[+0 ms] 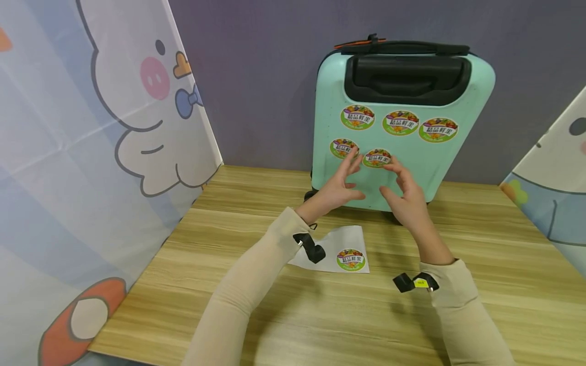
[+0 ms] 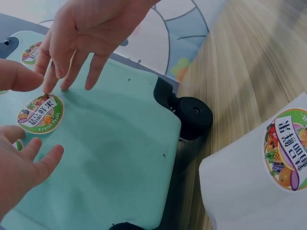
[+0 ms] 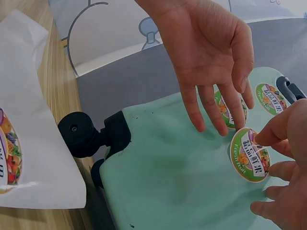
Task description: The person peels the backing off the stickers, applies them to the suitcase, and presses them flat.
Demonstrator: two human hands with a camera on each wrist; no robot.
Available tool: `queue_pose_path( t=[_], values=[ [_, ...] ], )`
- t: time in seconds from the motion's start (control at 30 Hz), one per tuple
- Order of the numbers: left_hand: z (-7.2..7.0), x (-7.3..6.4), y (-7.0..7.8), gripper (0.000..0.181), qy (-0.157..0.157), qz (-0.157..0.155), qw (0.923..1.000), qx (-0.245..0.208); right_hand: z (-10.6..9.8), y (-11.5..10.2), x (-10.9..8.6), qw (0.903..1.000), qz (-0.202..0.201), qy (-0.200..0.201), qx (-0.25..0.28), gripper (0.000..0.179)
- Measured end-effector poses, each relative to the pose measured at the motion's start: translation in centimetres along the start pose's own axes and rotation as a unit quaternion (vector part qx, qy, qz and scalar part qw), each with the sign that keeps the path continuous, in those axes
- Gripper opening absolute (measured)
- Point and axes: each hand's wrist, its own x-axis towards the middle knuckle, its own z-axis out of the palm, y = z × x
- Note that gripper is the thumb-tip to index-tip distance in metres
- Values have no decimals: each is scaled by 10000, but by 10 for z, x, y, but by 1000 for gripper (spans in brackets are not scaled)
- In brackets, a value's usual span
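Note:
A mint-green suitcase (image 1: 426, 173) stands upright on the table, with several oval fruit stickers on its face, three in the upper row. The lower row has a left sticker (image 1: 341, 148) and a middle sticker (image 1: 377, 159). My left hand (image 1: 331, 192) is at the left of the middle sticker, fingers spread and holding nothing; its fingertips partly cover the left sticker in the head view. On the other side, my right hand (image 1: 409, 198) has its fingertips at the middle sticker's right edge. The middle sticker (image 3: 250, 155) looks flat against the shell in the right wrist view.
A white backing sheet (image 1: 336, 239) with one fruit sticker (image 1: 351, 260) lies on the wooden table (image 1: 329, 315), partly behind my left sleeve. Black wheels (image 2: 194, 115) sit under the suitcase. Cartoon-print cloth (image 1: 133, 91) hangs at the left, and a grey wall stands behind.

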Motion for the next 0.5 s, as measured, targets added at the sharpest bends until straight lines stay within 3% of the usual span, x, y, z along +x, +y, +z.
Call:
queue_pose_path(
  t=[0.13,0.23,0.37,0.5],
  values=[
    [0,1,0,108,-1,-22,10000,-2,-2,1,0,9997,88,233,-19,47],
    [1,1,0,109,6,-57,10000,56,-2,0,1,9973,56,700,233,43],
    [1,1,0,110,28,-125,9999,88,0,1,6,9864,-132,1317,971,33],
    [1,0,0,109,46,-176,9998,72,0,3,12,9743,-325,1454,1688,24]
  ],
)
